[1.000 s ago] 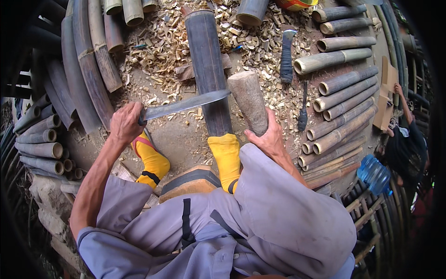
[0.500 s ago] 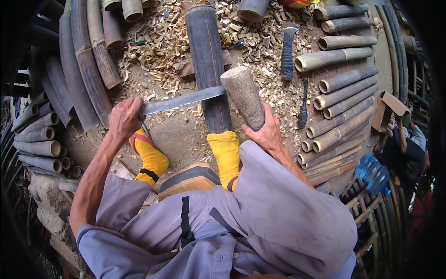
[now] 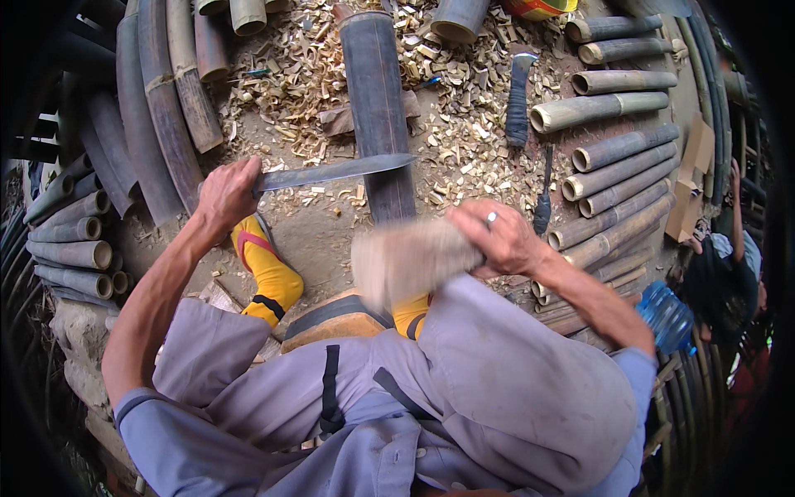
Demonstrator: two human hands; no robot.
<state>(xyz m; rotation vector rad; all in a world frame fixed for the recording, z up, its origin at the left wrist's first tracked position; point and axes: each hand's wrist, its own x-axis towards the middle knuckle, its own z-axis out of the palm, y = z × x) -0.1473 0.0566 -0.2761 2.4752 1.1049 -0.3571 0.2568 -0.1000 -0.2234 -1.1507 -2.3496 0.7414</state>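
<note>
Earthen work floor point(image 3: 310, 240), tan, trodden, dusted with debris. Left hand point(image 3: 228, 190): fingers wrapped around the handle of a long knife point(image 3: 331, 173), handle mostly hidden; blade grey, smooth, tapering, laid over a dark bamboo tube point(image 3: 377, 91), contact not certain. Right hand point(image 3: 501, 236): ring on one finger, gripping a mallet point(image 3: 406, 261), blunt, pale, seemingly wood, blurred by motion. Change noted: half a second ago the mallet pointed away from the body, its head beside the knife's tip; now swung crosswise and nearer the body, it stands clear of the blade, while the knife keeps its place over the tube, so blade and striker appear parted for the moment. Tube: straight, cylindrical, near-black skin with fine lengthwise lines, between the feet's side and the litter, near end hidden behind the mallet, shaft crossing a rough reddish block point(image 3: 338, 120). Below the mallet: one yellow sock point(image 3: 410, 313), knit, partly covered; its pair point(image 3: 273, 277) at left, red sandal strap across. Beyond: curled, cream-coloured shavings point(image 3: 286, 83), heaped; a hatchet-like tool point(image 3: 517, 99), handle dark and wrapped; a slim dark tool point(image 3: 543, 203). Right flank: cut bamboo lengths point(image 3: 621, 149), hollow, pale-rimmed, in rows. Left flank: longer culms point(image 3: 153, 124), mottled brown. Far right: blue translucent jug point(image 3: 665, 317).
</note>
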